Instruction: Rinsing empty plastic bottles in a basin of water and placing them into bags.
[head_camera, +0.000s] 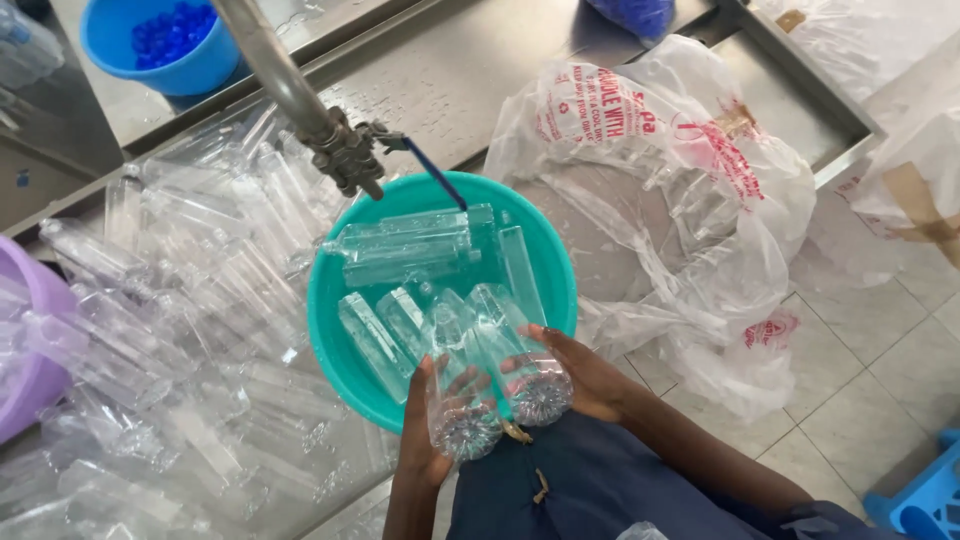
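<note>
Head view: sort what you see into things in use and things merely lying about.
In use: left hand and right hand, each gripping a clear bottle; teal basin; tap.

Lying about: blue bowl, plastic bag, purple tub.

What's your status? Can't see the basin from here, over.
Left hand and right hand each grip a clear bottle over teal basin. Tap above it.
</note>
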